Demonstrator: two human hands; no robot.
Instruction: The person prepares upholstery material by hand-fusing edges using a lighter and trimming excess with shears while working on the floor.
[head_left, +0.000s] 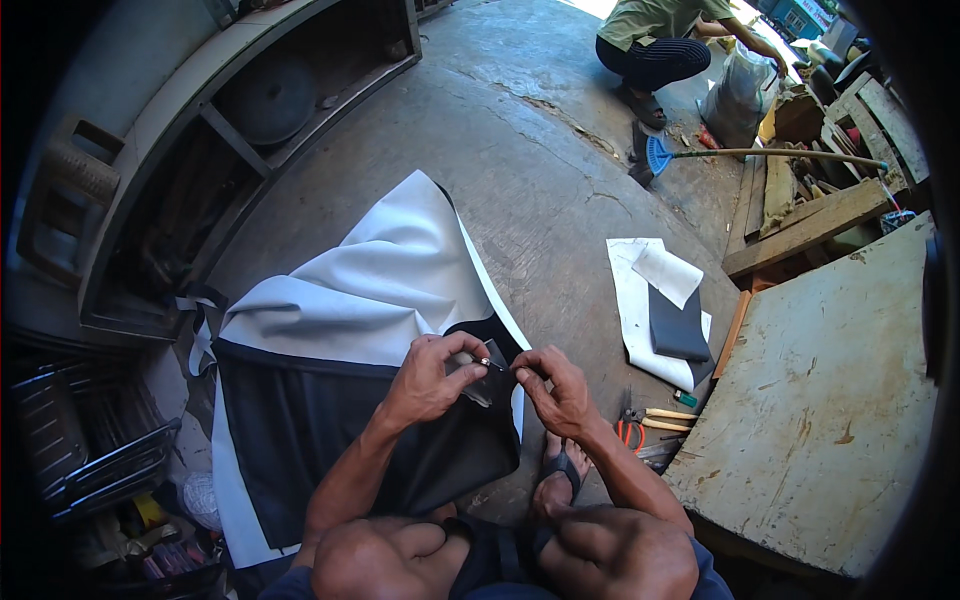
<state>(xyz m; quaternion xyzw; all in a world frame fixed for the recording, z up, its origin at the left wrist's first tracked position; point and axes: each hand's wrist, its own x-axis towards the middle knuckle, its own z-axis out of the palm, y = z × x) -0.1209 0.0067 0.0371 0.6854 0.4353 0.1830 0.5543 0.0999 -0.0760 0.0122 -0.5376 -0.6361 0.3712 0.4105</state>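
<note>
My left hand is closed on a small grey object with a shiny metal piece at the thumb; its exact kind is unclear. Just to the right, my right hand pinches at something thin and small near that metal piece, too small to make out. Under both hands lies a large sheet of material, black on one face and white on the other, its white part rumpled and folded toward the top.
Cut white and dark pieces, pliers and a wooden board lie right. A shelving unit stands left, folded metal chairs below it. At top, a crouching person holds a sack near a rake and scrap wood.
</note>
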